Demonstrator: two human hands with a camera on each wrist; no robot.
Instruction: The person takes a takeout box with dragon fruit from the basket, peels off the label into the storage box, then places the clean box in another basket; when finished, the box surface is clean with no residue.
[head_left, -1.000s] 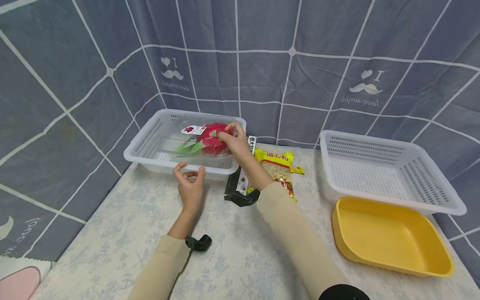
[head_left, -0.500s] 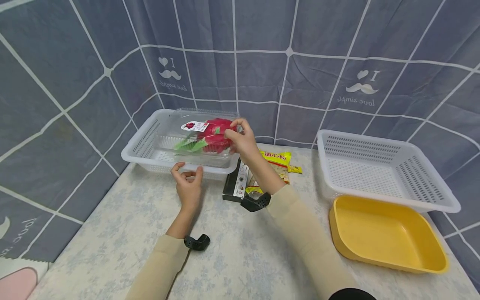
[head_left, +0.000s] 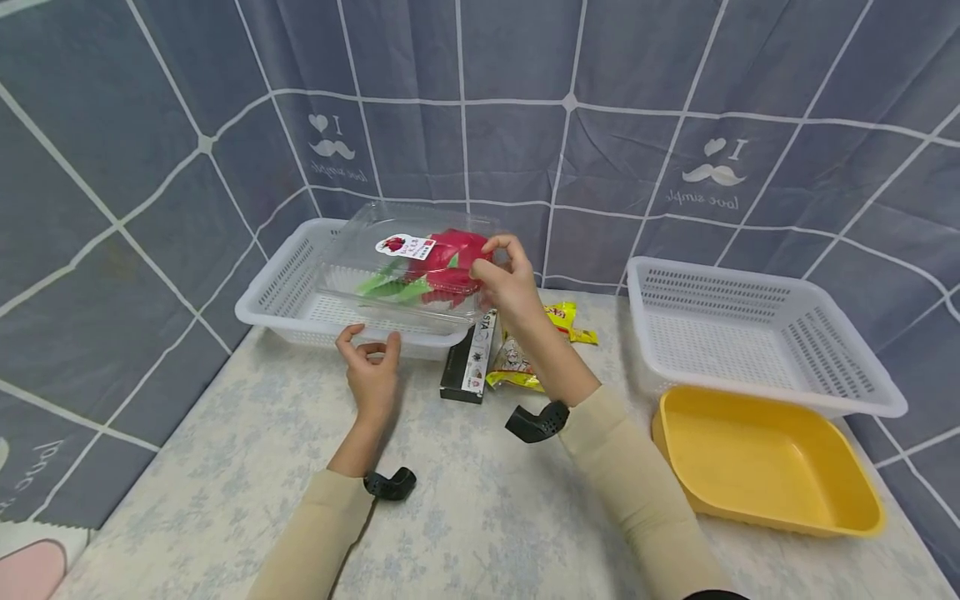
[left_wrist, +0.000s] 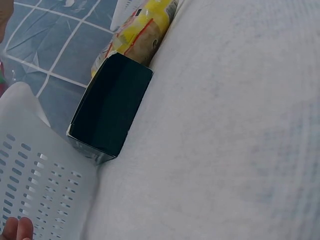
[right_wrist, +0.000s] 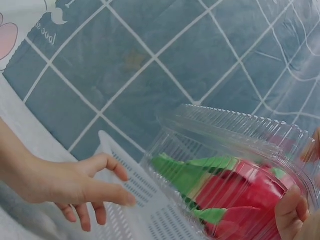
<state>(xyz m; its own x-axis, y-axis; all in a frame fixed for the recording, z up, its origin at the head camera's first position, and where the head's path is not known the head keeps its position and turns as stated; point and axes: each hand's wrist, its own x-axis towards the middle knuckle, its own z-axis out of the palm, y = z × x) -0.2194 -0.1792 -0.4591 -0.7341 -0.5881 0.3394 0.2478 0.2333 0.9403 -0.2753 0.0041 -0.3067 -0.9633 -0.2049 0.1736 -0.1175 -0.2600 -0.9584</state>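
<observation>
The right hand point(head_left: 513, 279) pinches one clear plastic clamshell point(head_left: 405, 247) of red-and-green fruit point(head_left: 453, 257), at its left, over one of two white perforated plastic baskets point(head_left: 296, 327); the loosely bent left hand point(head_left: 372, 379) touches that basket.

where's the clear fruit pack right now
Left of centre in the head view: the clear fruit pack is over the left white basket, its right end gripped by the right hand.

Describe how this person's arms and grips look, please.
Both arms wear plain beige sleeves. Each wrist carries a black, angular camera; small dots show on the right one. The left grip and right grip are bare hands without gloves.
</observation>
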